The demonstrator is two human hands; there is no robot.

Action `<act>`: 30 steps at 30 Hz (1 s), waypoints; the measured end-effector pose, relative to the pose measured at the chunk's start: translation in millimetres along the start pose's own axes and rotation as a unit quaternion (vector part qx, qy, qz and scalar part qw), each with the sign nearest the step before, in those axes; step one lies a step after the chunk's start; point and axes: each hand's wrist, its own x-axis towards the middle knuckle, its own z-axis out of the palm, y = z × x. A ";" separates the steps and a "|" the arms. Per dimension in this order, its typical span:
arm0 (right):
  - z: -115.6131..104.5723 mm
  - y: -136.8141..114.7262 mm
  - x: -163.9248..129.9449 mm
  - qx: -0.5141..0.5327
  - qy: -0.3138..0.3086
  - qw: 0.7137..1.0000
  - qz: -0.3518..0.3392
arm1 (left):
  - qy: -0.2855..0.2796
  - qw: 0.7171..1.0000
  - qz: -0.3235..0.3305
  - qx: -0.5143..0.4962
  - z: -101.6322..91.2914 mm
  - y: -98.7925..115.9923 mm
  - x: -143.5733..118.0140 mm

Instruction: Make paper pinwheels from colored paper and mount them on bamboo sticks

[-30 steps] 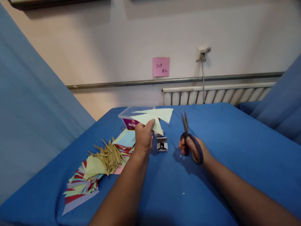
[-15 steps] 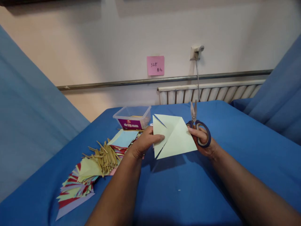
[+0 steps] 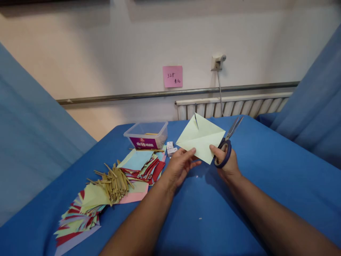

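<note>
A pale green square of paper (image 3: pixel 205 133) is held up above the table, turned cornerwise, with creases across it and a slit in from its top corner. My right hand (image 3: pixel 227 161) pinches its lower right side under the thumb. Hooked in that same hand are scissors (image 3: pixel 226 149) with dark blue handles, their blades pointing up and away, slightly apart. My left hand (image 3: pixel 182 165) has its thumb on the paper's lower left edge; its other fingers are loosely curled below, partly hidden.
On the blue-covered table (image 3: pixel 266 177), a clear plastic box (image 3: pixel 145 137) stands at the back. Left of my arms lie stacked coloured papers (image 3: pixel 141 160), a heap of thin tan sticks (image 3: pixel 115 185) and fanned paper pieces (image 3: pixel 80 220). Small white boxes (image 3: pixel 171 147) sit beside the plastic box.
The paper has turned so that a corner points up, and its slit has moved from the left side to the top. The scissors have tilted right. My left hand has shifted right and lower.
</note>
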 end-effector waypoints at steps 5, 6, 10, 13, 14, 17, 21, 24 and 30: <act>-0.4 -1.1 -3.4 -0.053 0.037 0.997 -0.037 | 0.062 0.990 0.030 0.125 5.5 -16.1 2.3; 0.1 -1.9 -3.7 -0.068 0.037 0.996 -0.037 | 0.076 0.987 0.043 0.136 5.1 -16.4 3.1; 4.1 -9.0 -5.0 -0.113 0.042 0.992 -0.033 | 0.125 0.976 0.090 0.155 1.1 -10.0 5.7; 8.0 -12.9 -8.4 -0.110 0.011 0.994 -0.015 | 0.152 0.969 0.124 0.148 -3.7 0.2 6.8; 9.0 -12.7 -10.2 -0.116 -0.007 0.993 -0.009 | 0.164 0.967 0.136 0.141 -5.5 4.5 7.0; 11.7 -7.2 -17.9 -0.136 -0.088 0.987 0.022 | 0.203 0.960 0.161 0.105 -11.4 18.7 6.6; 14.7 6.3 -29.2 -0.097 -0.206 0.967 0.111 | 0.223 0.965 0.140 0.015 -19.7 33.4 5.4; 15.1 13.9 -34.8 -0.102 -0.260 0.951 0.134 | 0.230 0.965 0.124 -0.030 -24.6 37.0 6.2; 16.1 10.6 -39.5 -0.115 -0.297 0.936 0.147 | 0.258 0.948 0.185 -0.009 -24.5 37.9 7.6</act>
